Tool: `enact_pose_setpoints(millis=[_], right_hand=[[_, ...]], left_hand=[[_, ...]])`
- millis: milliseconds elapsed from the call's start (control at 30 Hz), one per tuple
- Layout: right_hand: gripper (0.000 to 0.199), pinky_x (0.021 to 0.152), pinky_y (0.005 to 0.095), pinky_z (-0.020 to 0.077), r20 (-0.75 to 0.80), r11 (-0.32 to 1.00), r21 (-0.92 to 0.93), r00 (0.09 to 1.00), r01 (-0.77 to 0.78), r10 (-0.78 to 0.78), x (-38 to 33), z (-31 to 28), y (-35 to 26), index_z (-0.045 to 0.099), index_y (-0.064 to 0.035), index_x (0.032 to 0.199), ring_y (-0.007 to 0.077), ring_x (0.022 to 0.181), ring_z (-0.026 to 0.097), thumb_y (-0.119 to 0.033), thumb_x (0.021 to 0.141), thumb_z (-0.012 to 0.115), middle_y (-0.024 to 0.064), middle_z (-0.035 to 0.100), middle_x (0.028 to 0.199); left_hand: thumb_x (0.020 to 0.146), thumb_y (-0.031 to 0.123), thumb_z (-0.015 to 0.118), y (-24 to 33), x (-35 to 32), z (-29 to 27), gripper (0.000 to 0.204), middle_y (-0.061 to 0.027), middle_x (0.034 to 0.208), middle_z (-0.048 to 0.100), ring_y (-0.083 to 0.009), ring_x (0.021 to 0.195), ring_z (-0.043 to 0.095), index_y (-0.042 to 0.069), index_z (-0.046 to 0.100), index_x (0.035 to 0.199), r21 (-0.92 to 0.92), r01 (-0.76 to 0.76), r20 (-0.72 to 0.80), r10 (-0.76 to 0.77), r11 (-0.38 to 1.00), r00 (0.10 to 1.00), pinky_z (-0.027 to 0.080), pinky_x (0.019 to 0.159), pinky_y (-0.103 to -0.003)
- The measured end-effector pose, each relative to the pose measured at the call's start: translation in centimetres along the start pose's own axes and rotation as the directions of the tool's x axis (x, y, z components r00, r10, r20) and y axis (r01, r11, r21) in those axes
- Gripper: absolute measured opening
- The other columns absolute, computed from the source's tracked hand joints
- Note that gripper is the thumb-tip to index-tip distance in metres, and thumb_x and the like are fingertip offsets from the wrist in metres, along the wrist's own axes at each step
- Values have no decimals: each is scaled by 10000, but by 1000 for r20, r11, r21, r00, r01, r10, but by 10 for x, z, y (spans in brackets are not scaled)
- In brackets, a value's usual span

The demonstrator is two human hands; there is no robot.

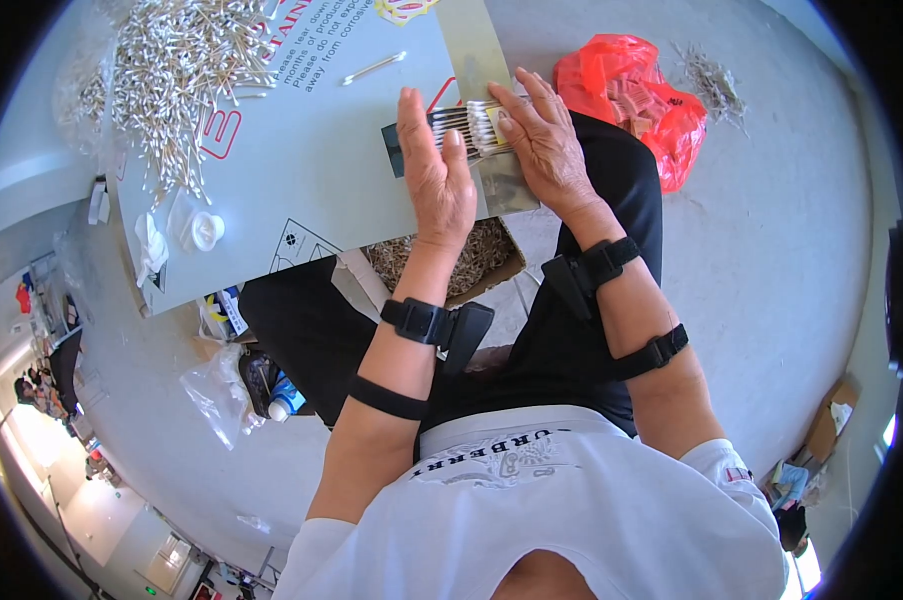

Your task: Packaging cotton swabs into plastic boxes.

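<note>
A row of cotton swabs (462, 126) lies side by side near the table's right edge, between my two hands. My left hand (440, 185) stands on edge along the left end of the row, its fingers straight and its thumb raised. Against the right end rests my right hand (544, 145), with fingers stretched out and slightly apart; a bit of yellow shows beside its thumb. Part of a dark green flat piece (393, 150) shows beneath the row, left of my left hand. One loose cotton swab (375, 68) lies farther back on the table.
A large heap of cotton swabs (187, 70) covers the table's far left. A small white round container (206, 231) stands near the left front corner. Under the front edge is a cardboard box (487, 262) of thin sticks. A red plastic bag (597, 75) lies right of the table.
</note>
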State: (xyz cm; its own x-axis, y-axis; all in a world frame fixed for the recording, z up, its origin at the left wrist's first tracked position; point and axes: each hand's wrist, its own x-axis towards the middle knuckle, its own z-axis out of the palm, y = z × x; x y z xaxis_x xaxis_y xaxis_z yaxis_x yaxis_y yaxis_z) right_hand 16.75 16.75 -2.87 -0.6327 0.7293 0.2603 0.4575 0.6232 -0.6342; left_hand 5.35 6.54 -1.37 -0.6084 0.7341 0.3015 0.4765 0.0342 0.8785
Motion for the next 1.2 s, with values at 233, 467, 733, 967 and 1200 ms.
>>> enact_pose_setpoints(millis=[233, 467, 733, 967, 1200], right_hand=[[383, 1139, 479, 244, 3, 1000, 16, 1000, -4, 4, -1, -1, -1, 551, -193, 1352, 352, 1380, 344, -326, 1000, 478, 172, 402, 1469], [364, 993, 300, 430, -296, 804, 538, 837, -252, 460, 7, -8, 16, 595, -7, 1259, 190, 1113, 575, -260, 1004, 537, 109, 624, 1194], [331, 450, 172, 326, 116, 419, 809, 811, -412, 573, 10, 7, 18, 651, -65, 941, -2, 556, 464, -358, 1013, 516, -63, 567, 704], [378, 582, 299, 365, 15, 550, 758, 851, -351, 524, 10, 14, 19, 553, 7, 757, 82, 663, 379, -271, 1014, 527, -15, 431, 657], [382, 605, 234, 386, 4, 654, 650, 862, -387, 507, 6, 9, 26, 606, -15, 837, 41, 690, 436, -342, 1015, 523, -37, 520, 722]], left_hand=[[1035, 246, 404, 5, 5, 17, 531, -223, 1493, 346, -323, 1388, 343, -27, 276, 1471, -224, 82, -33, -92, 971, 995, 277, 1137, -401], [1043, 253, 423, 2, 7, 19, 509, -204, 1490, 353, -280, 1404, 317, -27, 318, 1454, -396, 64, -183, -147, 916, 972, 243, 1157, -385], [1042, 307, 424, 7, 10, 24, 512, -228, 1454, 384, -306, 1381, 347, -32, 362, 1420, -499, 120, -150, -222, 858, 963, 260, 1149, -397], [1036, 348, 431, 20, 13, 45, 514, -199, 1376, 459, -280, 1301, 437, -47, 409, 1364, -548, 136, -195, -284, 825, 939, 322, 1109, -398], [1031, 354, 444, 11, 22, 34, 494, -189, 1338, 494, -273, 1261, 471, -52, 444, 1313, -429, 87, -356, -257, 899, 898, 342, 1094, -412]])
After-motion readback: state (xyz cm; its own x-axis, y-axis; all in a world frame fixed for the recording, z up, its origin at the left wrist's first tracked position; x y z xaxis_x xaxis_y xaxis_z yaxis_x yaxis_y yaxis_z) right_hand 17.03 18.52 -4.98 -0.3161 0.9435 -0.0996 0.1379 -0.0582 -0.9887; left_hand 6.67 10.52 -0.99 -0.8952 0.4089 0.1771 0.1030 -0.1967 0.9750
